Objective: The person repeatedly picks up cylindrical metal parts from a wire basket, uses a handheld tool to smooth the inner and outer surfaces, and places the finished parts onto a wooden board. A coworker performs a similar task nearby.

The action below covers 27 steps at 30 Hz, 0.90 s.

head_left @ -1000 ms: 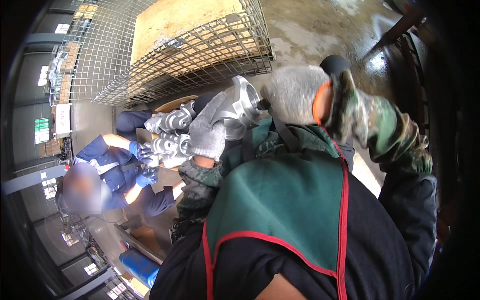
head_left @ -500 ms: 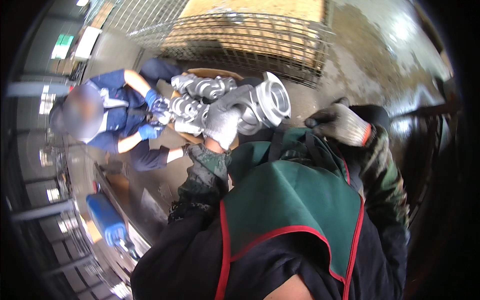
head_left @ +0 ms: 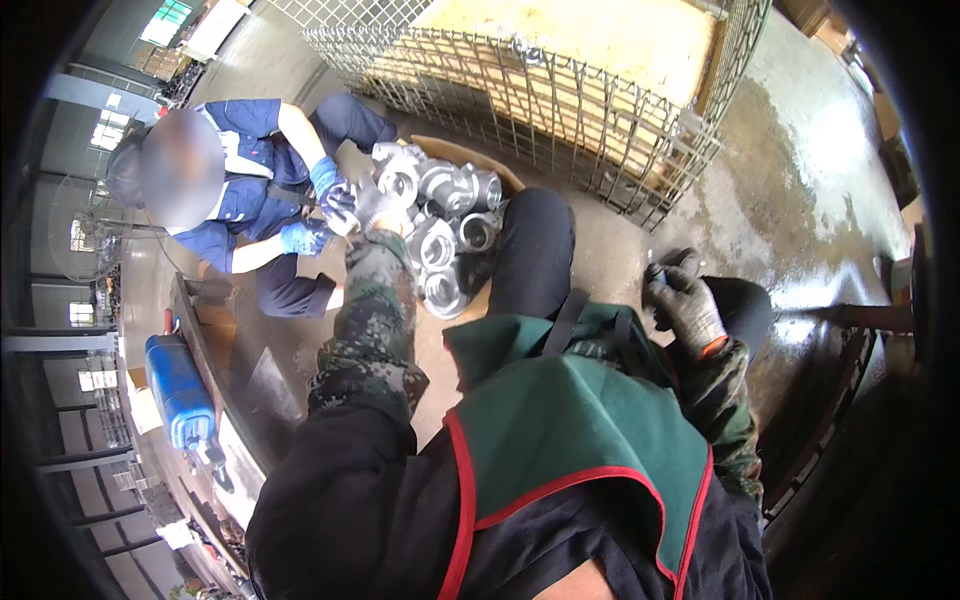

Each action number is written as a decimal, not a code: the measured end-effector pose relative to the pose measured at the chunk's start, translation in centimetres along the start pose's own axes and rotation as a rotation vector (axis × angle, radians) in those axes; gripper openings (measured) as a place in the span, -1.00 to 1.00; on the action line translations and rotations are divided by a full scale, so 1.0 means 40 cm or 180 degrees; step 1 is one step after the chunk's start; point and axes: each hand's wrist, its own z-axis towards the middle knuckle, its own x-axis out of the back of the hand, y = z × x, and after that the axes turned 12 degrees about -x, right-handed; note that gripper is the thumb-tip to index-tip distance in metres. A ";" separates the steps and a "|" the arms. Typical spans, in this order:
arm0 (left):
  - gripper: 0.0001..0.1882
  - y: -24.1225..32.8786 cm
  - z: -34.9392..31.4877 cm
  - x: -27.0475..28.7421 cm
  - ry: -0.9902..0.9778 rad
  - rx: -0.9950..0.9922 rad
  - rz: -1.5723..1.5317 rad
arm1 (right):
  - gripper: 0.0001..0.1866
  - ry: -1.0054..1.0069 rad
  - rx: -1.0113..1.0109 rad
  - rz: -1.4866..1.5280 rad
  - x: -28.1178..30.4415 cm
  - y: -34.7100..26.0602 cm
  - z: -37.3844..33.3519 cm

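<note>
My left hand (head_left: 378,207), in a pale glove and smeared by motion, reaches over the left side of a pile of silver metal pipe castings (head_left: 436,243) with round open ends. Whether its fingers hold a casting is unclear. The castings lie in an open cardboard box (head_left: 470,152) beyond my left knee. My right hand (head_left: 690,308), in a grey glove with dark fingertips, rests by my right knee. Its fingers are curled around something small that I cannot make out. Close to my left hand, a co-worker's blue-gloved hands (head_left: 318,220) hold a small metal part.
A wire mesh cage (head_left: 570,90) with a wooden panel stands beyond the box. The co-worker (head_left: 245,185) sits at the far left. A blue plastic jerrycan (head_left: 182,390) lies at the left. Wet patches mark the concrete floor (head_left: 790,180) at the right.
My left hand has moved left, away from my lap, and the large casting it gripped there is no longer seen in it. My right hand stays by my right knee.
</note>
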 end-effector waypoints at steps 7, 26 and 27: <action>-0.52 0.056 -0.084 -0.057 -0.0310 0.0050 0.0237 | -0.67 -0.0260 0.0041 -0.0159 0.017 -0.191 0.018; -0.75 0.667 -0.144 -0.110 -0.0266 -0.1910 -0.2534 | -0.52 0.0201 0.0959 -0.1878 -0.089 -1.023 0.928; -0.72 0.670 -0.136 -0.117 -0.0259 -0.1824 -0.2573 | -0.49 0.0213 0.0877 -0.1990 -0.107 -1.022 0.978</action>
